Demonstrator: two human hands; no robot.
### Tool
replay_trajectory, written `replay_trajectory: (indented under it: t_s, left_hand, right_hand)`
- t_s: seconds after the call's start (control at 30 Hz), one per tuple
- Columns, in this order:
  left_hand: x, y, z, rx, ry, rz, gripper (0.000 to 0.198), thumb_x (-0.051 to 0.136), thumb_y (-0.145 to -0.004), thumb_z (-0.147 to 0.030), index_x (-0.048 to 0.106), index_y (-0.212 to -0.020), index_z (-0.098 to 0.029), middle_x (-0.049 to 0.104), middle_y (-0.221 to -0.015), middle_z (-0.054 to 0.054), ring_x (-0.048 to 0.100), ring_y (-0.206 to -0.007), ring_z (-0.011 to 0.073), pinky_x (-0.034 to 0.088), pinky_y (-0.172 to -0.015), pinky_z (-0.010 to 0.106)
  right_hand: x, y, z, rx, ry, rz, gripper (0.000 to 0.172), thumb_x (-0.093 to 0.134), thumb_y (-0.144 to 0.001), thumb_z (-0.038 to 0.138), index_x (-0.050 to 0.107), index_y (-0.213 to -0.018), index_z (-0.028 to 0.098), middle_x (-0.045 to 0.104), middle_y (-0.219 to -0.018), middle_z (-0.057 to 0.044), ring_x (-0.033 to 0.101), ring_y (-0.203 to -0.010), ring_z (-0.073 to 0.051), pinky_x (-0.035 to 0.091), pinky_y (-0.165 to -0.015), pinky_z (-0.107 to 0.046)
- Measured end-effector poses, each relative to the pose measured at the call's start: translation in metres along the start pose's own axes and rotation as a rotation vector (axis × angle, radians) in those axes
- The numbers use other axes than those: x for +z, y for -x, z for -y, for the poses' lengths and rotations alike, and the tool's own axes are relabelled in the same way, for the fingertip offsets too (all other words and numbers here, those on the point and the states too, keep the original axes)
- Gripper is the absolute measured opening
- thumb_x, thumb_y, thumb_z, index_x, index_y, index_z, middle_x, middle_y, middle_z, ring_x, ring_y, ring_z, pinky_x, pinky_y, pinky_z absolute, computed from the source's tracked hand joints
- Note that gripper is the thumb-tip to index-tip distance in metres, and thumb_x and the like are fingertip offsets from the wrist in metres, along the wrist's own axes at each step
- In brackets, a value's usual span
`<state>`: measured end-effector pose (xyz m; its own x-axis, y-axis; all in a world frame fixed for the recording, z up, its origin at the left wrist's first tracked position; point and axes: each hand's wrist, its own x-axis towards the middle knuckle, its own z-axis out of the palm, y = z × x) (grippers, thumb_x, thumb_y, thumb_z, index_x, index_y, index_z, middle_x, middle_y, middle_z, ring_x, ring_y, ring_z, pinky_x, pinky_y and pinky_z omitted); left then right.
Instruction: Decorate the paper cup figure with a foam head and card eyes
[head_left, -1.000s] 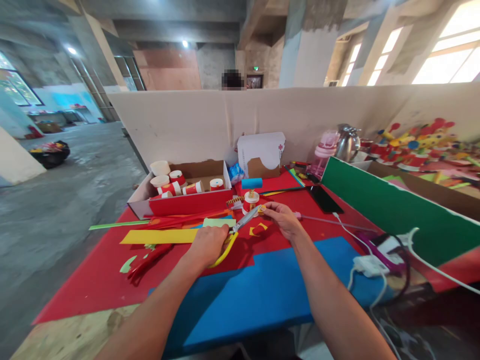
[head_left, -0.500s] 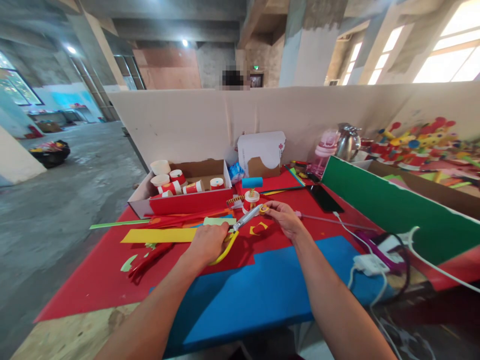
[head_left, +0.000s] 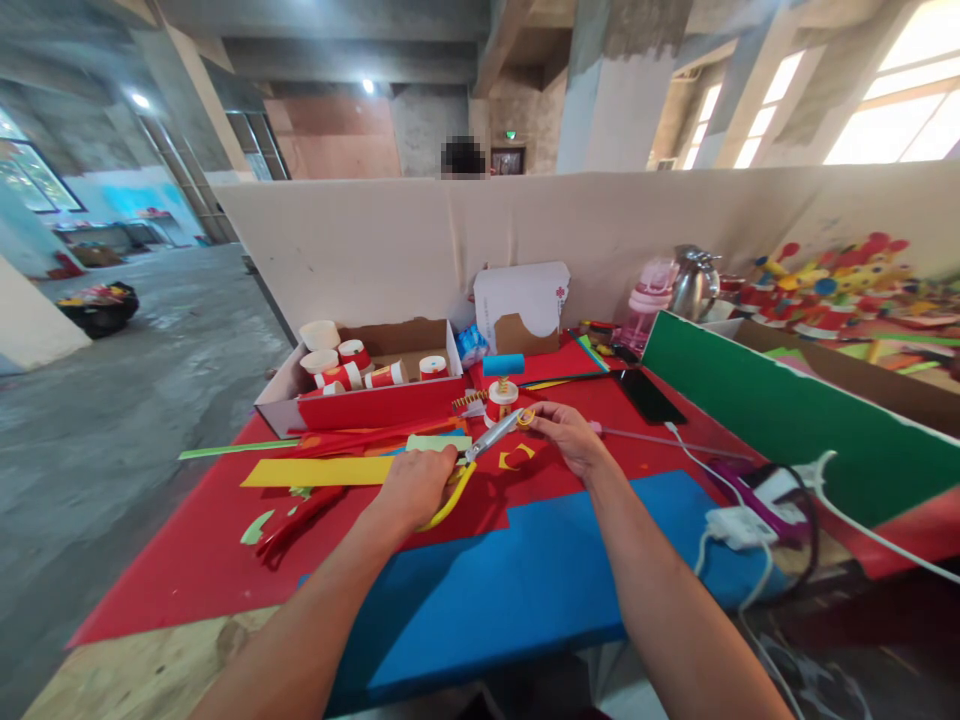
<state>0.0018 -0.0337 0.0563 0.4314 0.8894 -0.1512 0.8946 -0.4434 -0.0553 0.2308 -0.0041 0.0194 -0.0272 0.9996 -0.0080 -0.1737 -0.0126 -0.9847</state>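
Note:
My left hand (head_left: 421,487) is closed round the yellow handles of a pair of scissors (head_left: 489,440), whose silver blades point up and to the right. At the blade tips is a small curled piece of yellow paper (head_left: 526,418), pinched between the fingers of my right hand (head_left: 568,436). Just behind the blades stands a red and white paper cup (head_left: 501,403) topped by a yellow spring and a blue paper roll (head_left: 504,365). A yellow paper offcut (head_left: 517,457) with a curved cut-out lies below the blades. Left of my left hand lies a yellow paper strip (head_left: 319,472).
An open box (head_left: 390,404) with several paper cups stands at the back left. Red strips (head_left: 289,530) lie at the left. To the right are a phone (head_left: 651,397), a green-sided box (head_left: 787,420) and a white charger with cables (head_left: 742,528). A partition (head_left: 360,250) closes the back.
The curled yellow paper has turned slightly at the blade tips, its ring shape now showing more. Both hands stay in nearly the same place.

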Motion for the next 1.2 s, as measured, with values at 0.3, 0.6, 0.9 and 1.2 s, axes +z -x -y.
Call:
replay_trajectory:
  t_s: [0.3, 0.6, 0.9, 1.2]
  left_hand:
    - [-0.0010, 0.0008, -0.0002, 0.005, 0.011, 0.006, 0.026, 0.038, -0.087, -0.026, 0.055, -0.103, -0.017, 0.068, -0.087, 0.015, 0.065, -0.086, 0.0314, 0.047, -0.072, 0.039]
    - [0.0041, -0.0025, 0.0014, 0.011, 0.010, -0.022, 0.025, 0.037, -0.087, -0.027, 0.053, -0.104, -0.017, 0.068, -0.088, 0.016, 0.065, -0.086, 0.0333, 0.048, -0.071, 0.041]
    - [0.0004, 0.0000, -0.0004, 0.023, 0.010, -0.006, 0.027, 0.033, -0.088, -0.023, 0.054, -0.104, -0.017, 0.068, -0.087, 0.015, 0.065, -0.085, 0.0327, 0.048, -0.070, 0.041]
    - [-0.0011, 0.0008, -0.0006, 0.020, 0.015, -0.010, 0.027, 0.033, -0.088, -0.023, 0.056, -0.101, -0.018, 0.068, -0.086, 0.014, 0.066, -0.084, 0.0313, 0.048, -0.069, 0.039]
  right_hand:
    - [-0.0014, -0.0001, -0.0008, 0.001, -0.013, -0.005, 0.030, 0.080, -0.054, 0.039, 0.066, -0.069, 0.018, 0.070, -0.074, -0.001, 0.065, -0.075, -0.015, 0.047, -0.074, -0.026]
    - [0.0009, -0.0002, -0.0005, 0.004, -0.024, 0.026, 0.026, 0.081, -0.055, 0.036, 0.067, -0.068, 0.019, 0.070, -0.073, 0.001, 0.064, -0.072, -0.013, 0.047, -0.074, -0.025]
    - [-0.0014, -0.0016, -0.0031, 0.012, -0.018, 0.031, 0.028, 0.080, -0.055, 0.038, 0.067, -0.069, 0.018, 0.070, -0.073, 0.000, 0.064, -0.073, -0.013, 0.047, -0.073, -0.025]
    - [-0.0016, -0.0021, -0.0030, 0.014, -0.036, 0.014, 0.030, 0.081, -0.053, 0.040, 0.066, -0.068, 0.019, 0.070, -0.074, 0.000, 0.065, -0.073, -0.014, 0.046, -0.073, -0.026]
